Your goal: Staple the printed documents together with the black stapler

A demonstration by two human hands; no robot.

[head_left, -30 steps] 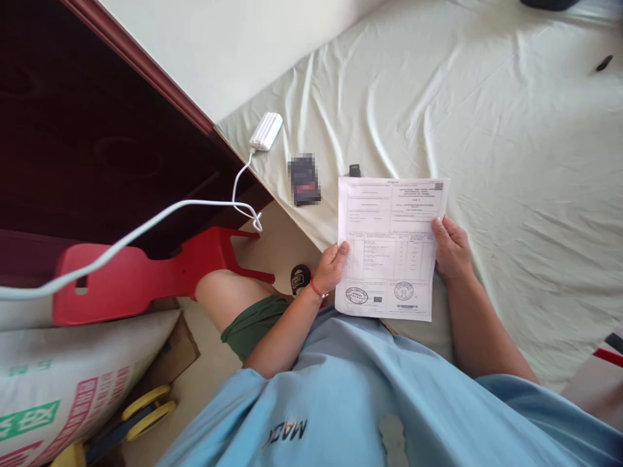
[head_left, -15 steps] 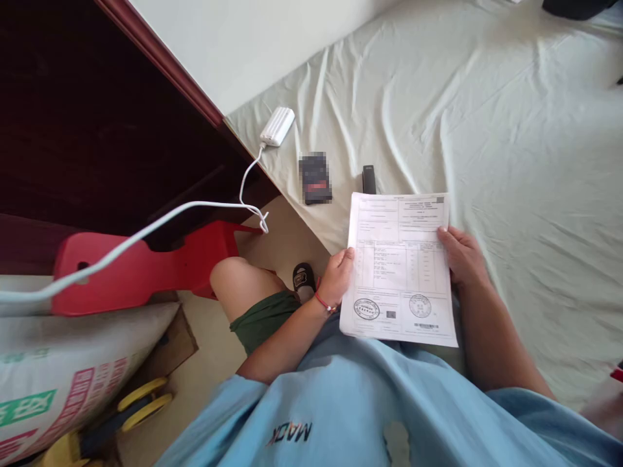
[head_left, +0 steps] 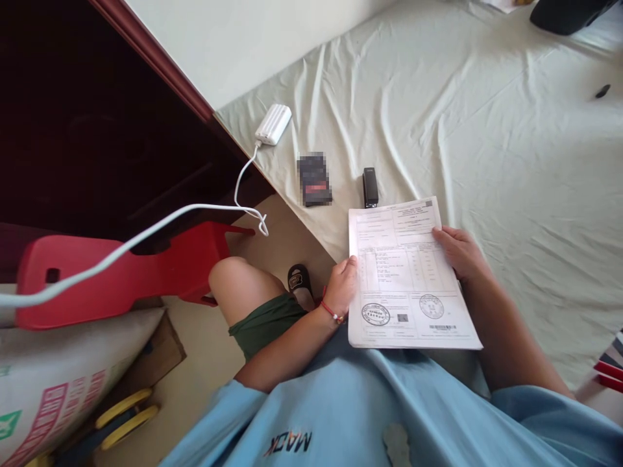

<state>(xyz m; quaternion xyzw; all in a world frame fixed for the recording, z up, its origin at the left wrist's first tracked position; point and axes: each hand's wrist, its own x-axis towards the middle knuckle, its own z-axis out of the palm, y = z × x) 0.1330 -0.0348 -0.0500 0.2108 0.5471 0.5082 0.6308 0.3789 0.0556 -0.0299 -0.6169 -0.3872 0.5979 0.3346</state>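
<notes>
A stack of printed paper sheets (head_left: 402, 272) lies in front of my body, its top page showing a form with tables and two round stamps. My left hand (head_left: 341, 285) pinches the stack's left edge, thumb on top; a red string bracelet circles that wrist. On the opposite edge my right hand (head_left: 461, 253) grips the sheets with its thumb on top and its other fingers hidden underneath. Just beyond the top edge of the papers sits a black stapler (head_left: 370, 186) on the pale cloth. Left of it lies a dark, pixelated flat item (head_left: 315, 179).
A white adapter block (head_left: 274, 124) with a white cable (head_left: 146, 243) rests at the corner of the sheet-covered surface (head_left: 511, 149). To the left are a red plastic stool (head_left: 117, 272) and a large printed sack (head_left: 82, 376). A black object (head_left: 567, 14) lies at the far right.
The papers have tilted and shifted slightly down towards my body, uncovering more of the stapler. Both hands keep their hold. The camera view has moved a little.
</notes>
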